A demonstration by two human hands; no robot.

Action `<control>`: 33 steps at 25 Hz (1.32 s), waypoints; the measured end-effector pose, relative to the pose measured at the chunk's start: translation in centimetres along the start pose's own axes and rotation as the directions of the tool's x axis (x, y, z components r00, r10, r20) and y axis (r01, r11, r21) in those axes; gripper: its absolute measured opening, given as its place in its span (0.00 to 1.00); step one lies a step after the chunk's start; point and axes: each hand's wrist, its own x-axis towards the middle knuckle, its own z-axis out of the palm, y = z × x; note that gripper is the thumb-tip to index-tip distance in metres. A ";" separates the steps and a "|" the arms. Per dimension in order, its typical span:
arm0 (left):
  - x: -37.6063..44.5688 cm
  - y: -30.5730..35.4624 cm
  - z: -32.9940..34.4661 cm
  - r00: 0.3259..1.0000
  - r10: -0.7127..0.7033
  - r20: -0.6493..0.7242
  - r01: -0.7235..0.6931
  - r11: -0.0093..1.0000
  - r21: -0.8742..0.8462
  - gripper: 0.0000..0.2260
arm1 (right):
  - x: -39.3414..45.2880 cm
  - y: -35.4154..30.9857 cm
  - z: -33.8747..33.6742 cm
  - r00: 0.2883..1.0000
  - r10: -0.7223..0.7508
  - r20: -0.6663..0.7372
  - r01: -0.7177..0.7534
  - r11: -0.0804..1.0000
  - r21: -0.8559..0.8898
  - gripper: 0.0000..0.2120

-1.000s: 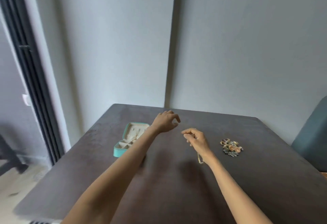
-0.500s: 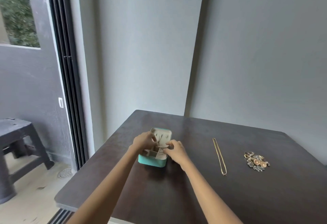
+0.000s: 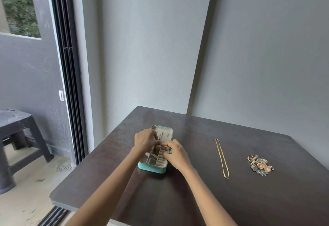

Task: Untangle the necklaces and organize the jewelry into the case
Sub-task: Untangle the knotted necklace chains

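Head view: on a dark counter (image 3: 195,199), an open teal jewelry case (image 3: 152,167) sits left of centre. Both hands meet over it — left hand (image 3: 145,140) and right hand (image 3: 176,153), fingers curled together, pinching something too small to identify. A gold necklace (image 3: 221,158) lies straight to the right; a jewelry pile (image 3: 260,164) lies farther right.

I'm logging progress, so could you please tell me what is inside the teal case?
The teal case shows cream dividers and a small dark piece near its middle. The left hand and right hand cover the rest.
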 end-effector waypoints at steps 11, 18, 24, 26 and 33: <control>1.4 -0.4 -0.7 0.996 -0.058 0.067 0.062 0.997 -0.053 0.07 | -0.4 0.5 0.6 0.998 -0.032 -0.046 0.036 0.994 0.099 0.16; 1.0 0.7 -0.7 0.999 -0.009 0.046 0.006 0.998 0.063 0.08 | -1.0 -0.3 0.3 0.996 -0.054 -0.070 0.056 0.998 0.029 0.13; 2.0 0.8 -1.4 0.981 -0.115 0.156 0.141 0.975 -0.169 0.03 | -1.2 -0.3 0.2 0.996 -0.060 -0.065 0.062 0.998 0.026 0.12; 2.5 0.4 -1.8 0.969 -0.171 0.179 0.220 0.925 -0.311 0.03 | -1.3 -0.3 0.1 0.996 -0.065 -0.065 0.066 0.998 0.009 0.11; 4.6 1.4 -1.4 0.965 -0.207 0.163 0.259 0.865 -0.430 0.08 | -1.0 -0.2 0.4 0.995 -0.061 -0.077 0.061 0.998 -0.012 0.08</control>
